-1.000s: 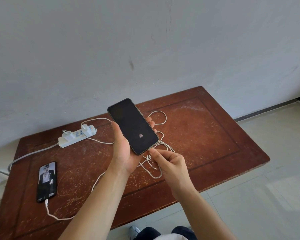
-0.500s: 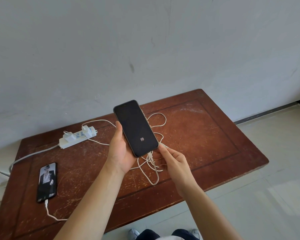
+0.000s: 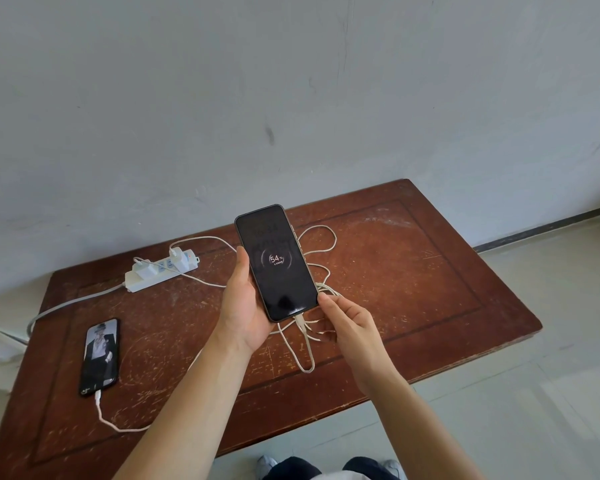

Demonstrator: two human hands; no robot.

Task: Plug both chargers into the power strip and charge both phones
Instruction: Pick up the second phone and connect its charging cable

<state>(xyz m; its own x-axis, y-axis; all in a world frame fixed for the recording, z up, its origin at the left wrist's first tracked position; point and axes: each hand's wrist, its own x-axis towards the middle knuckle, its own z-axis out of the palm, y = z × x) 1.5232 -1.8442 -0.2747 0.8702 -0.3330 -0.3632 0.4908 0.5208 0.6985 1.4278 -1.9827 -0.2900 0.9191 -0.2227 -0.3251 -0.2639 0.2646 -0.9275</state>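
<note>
My left hand (image 3: 245, 306) holds a black phone (image 3: 277, 261) upright above the table; its screen shows a charging ring reading 54%. A white cable (image 3: 305, 344) is plugged into its bottom edge and loops on the table. My right hand (image 3: 349, 320) is beside the phone's lower right corner, fingers loosely curled near the cable, thumb touching the corner. A second phone (image 3: 100, 355) lies flat at the left with a lit picture and a cable (image 3: 108, 419) in its bottom. The white power strip (image 3: 160, 270) at the back left carries two white chargers.
The brown wooden table (image 3: 413, 278) stands against a grey wall. The strip's own cord (image 3: 66, 304) runs off the left edge. Light floor tiles lie to the right and in front. My shoes and knees show at the bottom edge.
The phone's screen went from a small logo to a 54% charging display. My right hand loosened from the plug, which now sits in the phone's bottom.
</note>
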